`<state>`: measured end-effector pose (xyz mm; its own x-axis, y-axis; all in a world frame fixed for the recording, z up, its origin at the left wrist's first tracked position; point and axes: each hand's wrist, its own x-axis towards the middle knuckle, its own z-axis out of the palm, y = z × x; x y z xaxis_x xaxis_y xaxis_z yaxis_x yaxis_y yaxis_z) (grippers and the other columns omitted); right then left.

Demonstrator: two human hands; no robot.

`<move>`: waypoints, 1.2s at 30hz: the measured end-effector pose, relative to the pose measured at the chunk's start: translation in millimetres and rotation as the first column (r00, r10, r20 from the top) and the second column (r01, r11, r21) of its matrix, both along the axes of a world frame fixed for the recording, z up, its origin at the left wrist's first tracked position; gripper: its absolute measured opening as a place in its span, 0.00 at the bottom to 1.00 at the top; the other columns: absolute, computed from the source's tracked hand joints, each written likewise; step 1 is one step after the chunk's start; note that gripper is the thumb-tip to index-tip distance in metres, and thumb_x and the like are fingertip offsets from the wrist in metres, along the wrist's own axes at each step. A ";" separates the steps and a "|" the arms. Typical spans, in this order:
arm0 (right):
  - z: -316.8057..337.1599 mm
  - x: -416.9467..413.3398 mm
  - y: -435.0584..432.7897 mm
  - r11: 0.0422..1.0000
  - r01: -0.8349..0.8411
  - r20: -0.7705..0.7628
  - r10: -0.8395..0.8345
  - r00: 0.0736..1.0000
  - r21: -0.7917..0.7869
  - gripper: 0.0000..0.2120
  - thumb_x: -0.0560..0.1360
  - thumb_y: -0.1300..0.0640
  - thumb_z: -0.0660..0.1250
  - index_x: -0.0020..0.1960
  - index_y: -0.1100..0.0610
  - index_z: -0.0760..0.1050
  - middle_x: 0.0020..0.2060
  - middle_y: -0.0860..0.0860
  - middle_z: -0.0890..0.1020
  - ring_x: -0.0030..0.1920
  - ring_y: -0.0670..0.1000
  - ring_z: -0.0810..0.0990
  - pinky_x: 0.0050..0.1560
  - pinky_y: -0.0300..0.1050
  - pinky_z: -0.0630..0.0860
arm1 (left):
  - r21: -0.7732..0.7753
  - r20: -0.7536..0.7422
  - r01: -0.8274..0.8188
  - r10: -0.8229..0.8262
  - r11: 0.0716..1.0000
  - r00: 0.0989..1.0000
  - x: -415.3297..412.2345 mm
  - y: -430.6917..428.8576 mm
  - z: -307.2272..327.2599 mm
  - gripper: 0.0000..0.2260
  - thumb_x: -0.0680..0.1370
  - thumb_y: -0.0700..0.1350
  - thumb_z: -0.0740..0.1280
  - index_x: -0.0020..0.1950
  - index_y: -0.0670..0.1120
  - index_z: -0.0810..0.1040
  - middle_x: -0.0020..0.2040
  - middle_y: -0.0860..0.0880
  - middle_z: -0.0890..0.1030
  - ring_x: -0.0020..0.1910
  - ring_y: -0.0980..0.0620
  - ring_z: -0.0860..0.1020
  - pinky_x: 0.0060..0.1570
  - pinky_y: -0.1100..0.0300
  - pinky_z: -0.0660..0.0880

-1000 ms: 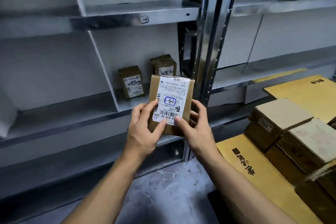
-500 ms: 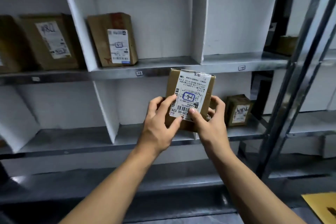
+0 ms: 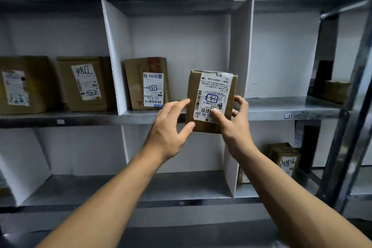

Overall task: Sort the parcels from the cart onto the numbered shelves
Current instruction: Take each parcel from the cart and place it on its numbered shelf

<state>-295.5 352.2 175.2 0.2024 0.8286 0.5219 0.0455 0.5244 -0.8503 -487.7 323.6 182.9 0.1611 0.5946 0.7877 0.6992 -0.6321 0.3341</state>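
Note:
A small brown cardboard parcel [image 3: 212,88] with a white shipping label stands upright in the air, in front of the middle compartment of the upper shelf [image 3: 141,115]. My right hand [image 3: 235,127] grips its lower right side, with the thumb on the label and the fingers curled behind the right edge. My left hand [image 3: 171,127] has its fingers spread; its thumb touches the parcel's lower left corner and the index finger reaches toward the left edge. The parcel's bottom hangs just below the shelf's front lip.
Another labelled parcel [image 3: 147,84] leans at the left of the same compartment, between white dividers [image 3: 114,56]. Two larger parcels [image 3: 84,82] stand further left. Small parcels sit at the lower right [image 3: 285,159] and far right [image 3: 335,90]. A metal upright [image 3: 350,106] bounds the right.
Both hands have lifted the parcel from the lower shelf level up to the upper shelf. My left hand has loosened, its fingers now spread off the box.

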 end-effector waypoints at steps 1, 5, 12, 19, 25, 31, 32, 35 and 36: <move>3.1 1.6 11.1 1.000 -0.003 0.000 0.003 1.000 0.005 0.30 0.75 0.51 0.74 0.70 0.44 0.60 0.59 0.47 0.81 0.60 0.49 0.81 0.61 0.58 0.79 | 0.004 -0.030 -0.029 0.030 1.000 0.999 -5.9 8.6 3.0 0.23 0.76 0.51 0.67 0.71 0.52 0.69 0.65 0.54 0.71 0.63 0.59 0.68 0.64 0.69 0.63; 19.8 7.7 55.6 1.000 0.013 0.027 -0.013 1.000 0.017 0.30 0.75 0.51 0.74 0.69 0.42 0.60 0.60 0.49 0.80 0.58 0.49 0.81 0.60 0.57 0.80 | -0.002 -0.218 -0.183 0.178 0.983 0.960 -26.2 44.8 12.6 0.20 0.77 0.52 0.66 0.68 0.50 0.72 0.62 0.51 0.73 0.62 0.50 0.70 0.64 0.49 0.69; 44.0 6.7 130.4 0.998 0.063 0.138 -0.067 0.988 0.030 0.28 0.75 0.49 0.74 0.64 0.36 0.59 0.55 0.44 0.80 0.51 0.42 0.81 0.56 0.49 0.80 | 0.006 -0.414 -0.345 0.316 0.939 0.853 -36.2 100.2 25.7 0.21 0.79 0.56 0.61 0.71 0.54 0.68 0.64 0.55 0.71 0.62 0.52 0.69 0.62 0.54 0.67; 36.7 8.7 185.5 0.999 0.045 0.177 -0.042 0.983 -0.014 0.30 0.75 0.50 0.73 0.69 0.43 0.60 0.55 0.43 0.79 0.51 0.45 0.81 0.55 0.46 0.78 | 0.011 -0.379 -0.369 0.346 0.929 0.858 -37.3 133.5 24.3 0.21 0.79 0.56 0.61 0.71 0.53 0.68 0.64 0.54 0.72 0.62 0.52 0.69 0.62 0.55 0.67; 26.8 6.8 207.4 0.997 0.063 0.229 -0.053 0.972 -0.036 0.30 0.76 0.49 0.72 0.72 0.46 0.59 0.54 0.44 0.78 0.50 0.47 0.79 0.51 0.40 0.72 | -0.017 -0.320 -0.345 0.322 0.938 0.891 -29.5 150.8 16.6 0.21 0.79 0.55 0.61 0.71 0.54 0.68 0.64 0.55 0.71 0.63 0.53 0.68 0.63 0.56 0.66; 23.7 6.9 209.9 0.993 0.104 0.248 -0.086 0.965 -0.060 0.31 0.75 0.50 0.74 0.71 0.47 0.60 0.54 0.45 0.80 0.48 0.46 0.78 0.49 0.39 0.71 | -0.044 -0.308 -0.327 0.299 0.944 0.903 -21.8 157.6 11.4 0.21 0.79 0.55 0.61 0.71 0.53 0.68 0.64 0.55 0.71 0.64 0.52 0.68 0.64 0.54 0.67; 23.8 6.0 209.8 0.991 0.117 0.255 -0.096 0.962 -0.069 0.30 0.75 0.51 0.74 0.71 0.48 0.61 0.55 0.46 0.80 0.49 0.46 0.78 0.48 0.38 0.72 | -0.045 -0.310 -0.327 0.298 0.944 0.903 -21.8 157.0 10.3 0.21 0.79 0.55 0.61 0.71 0.53 0.68 0.64 0.54 0.71 0.63 0.52 0.68 0.64 0.54 0.67; 25.7 2.6 207.5 0.984 0.136 0.277 -0.100 0.956 -0.112 0.30 0.75 0.53 0.75 0.71 0.50 0.64 0.61 0.49 0.81 0.56 0.51 0.81 0.47 0.35 0.72 | -0.046 -0.313 -0.321 0.292 0.946 0.904 -22.5 150.9 8.6 0.21 0.79 0.55 0.61 0.71 0.53 0.68 0.64 0.54 0.71 0.63 0.52 0.69 0.64 0.55 0.67; 26.6 1.7 206.1 0.983 0.140 0.284 -0.101 0.954 -0.121 0.29 0.75 0.54 0.75 0.71 0.51 0.64 0.62 0.50 0.80 0.59 0.53 0.81 0.48 0.38 0.73 | -0.049 -0.311 -0.318 0.288 0.947 0.906 -23.5 148.0 8.4 0.21 0.79 0.55 0.61 0.71 0.52 0.68 0.64 0.54 0.71 0.63 0.53 0.69 0.64 0.54 0.67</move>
